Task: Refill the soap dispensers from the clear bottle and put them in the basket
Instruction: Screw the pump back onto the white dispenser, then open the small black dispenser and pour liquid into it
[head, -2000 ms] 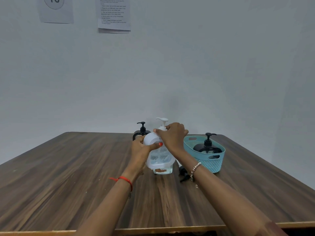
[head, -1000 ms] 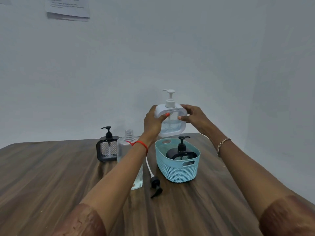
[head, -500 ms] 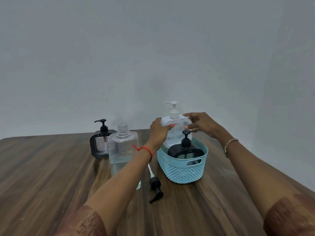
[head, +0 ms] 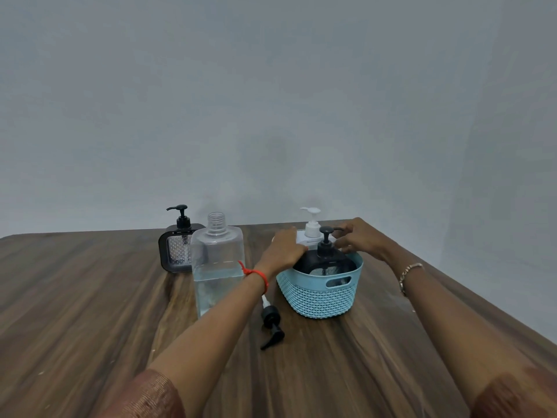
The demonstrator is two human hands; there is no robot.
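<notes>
White dispenser (head: pixel 311 230) | in basket (head: pixel 316 297), behind black dispenser (head: pixel 315 262) | left hand (head: pixel 286 248), right hand (head: pixel 358 239) hold it

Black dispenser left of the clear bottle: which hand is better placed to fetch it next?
Probably the left hand. Both hold the white dispenser in the basket, but the left is on the side nearer the black dispenser; the right hand would have to reach across the basket and clear bottle.
</notes>
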